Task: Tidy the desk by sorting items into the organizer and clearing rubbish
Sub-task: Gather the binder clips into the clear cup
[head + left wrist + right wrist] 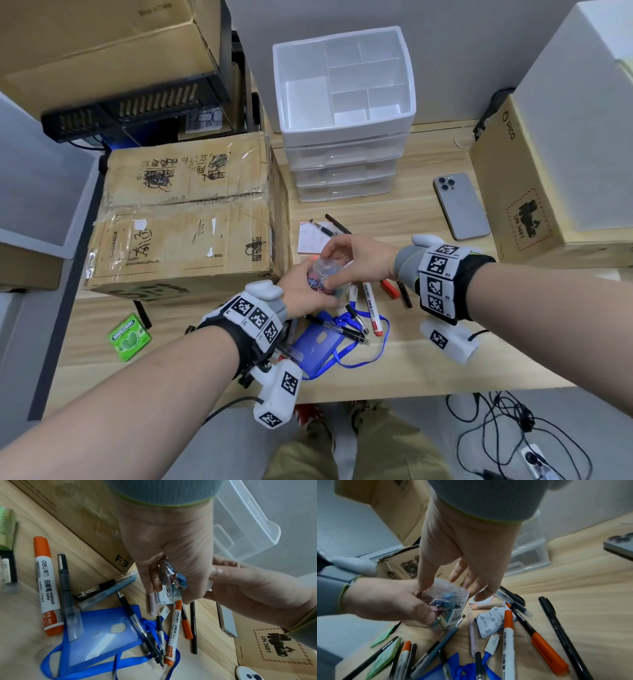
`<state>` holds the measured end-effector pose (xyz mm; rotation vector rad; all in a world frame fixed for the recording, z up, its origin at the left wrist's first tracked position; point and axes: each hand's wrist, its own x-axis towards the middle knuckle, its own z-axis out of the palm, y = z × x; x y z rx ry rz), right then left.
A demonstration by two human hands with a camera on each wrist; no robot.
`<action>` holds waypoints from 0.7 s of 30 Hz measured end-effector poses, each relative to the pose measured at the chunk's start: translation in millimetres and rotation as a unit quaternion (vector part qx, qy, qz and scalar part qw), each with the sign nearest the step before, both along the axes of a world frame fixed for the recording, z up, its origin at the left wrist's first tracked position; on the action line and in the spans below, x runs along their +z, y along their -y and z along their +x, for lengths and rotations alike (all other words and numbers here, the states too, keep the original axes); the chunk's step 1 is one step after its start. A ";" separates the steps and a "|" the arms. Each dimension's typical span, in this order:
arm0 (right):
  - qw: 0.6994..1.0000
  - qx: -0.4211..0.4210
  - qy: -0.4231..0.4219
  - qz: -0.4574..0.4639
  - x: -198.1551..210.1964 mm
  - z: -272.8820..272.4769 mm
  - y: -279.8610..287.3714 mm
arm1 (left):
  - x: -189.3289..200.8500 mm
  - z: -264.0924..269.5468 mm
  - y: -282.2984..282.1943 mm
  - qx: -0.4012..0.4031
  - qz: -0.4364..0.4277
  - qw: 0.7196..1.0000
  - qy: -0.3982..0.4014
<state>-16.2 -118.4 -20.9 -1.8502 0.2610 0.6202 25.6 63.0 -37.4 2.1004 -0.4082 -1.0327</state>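
Just above the desk, a small clear jar of coloured binder clips is held between both hands. My left hand grips its body from below and the left, fingers curled round it. From the right, my right hand takes the jar's top between thumb and fingers. The white drawer organizer stands at the back of the desk with an open divided tray on top. Under the hands lie several pens, red-capped whiteboard markers and a blue badge holder with its lanyard.
A large cardboard box fills the left of the desk, and another box stands at the right. A grey phone lies face down. A sticky-note pad and a green gum pack rest on the desk.
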 end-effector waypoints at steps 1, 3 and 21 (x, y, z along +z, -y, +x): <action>1.000 0.010 0.004 -0.024 0.2 0.2 -1.5 | -0.1 0.4 -1.1 -0.004 0.000 1.000 0.000; 0.998 0.029 0.011 -0.054 0.7 0.3 -3.0 | -1.8 0.5 -2.5 -0.014 -0.001 1.000 -0.002; 0.980 0.124 -0.016 -0.157 13.9 -0.6 2.7 | 1.8 -5.8 0.6 -0.062 0.035 0.997 -0.022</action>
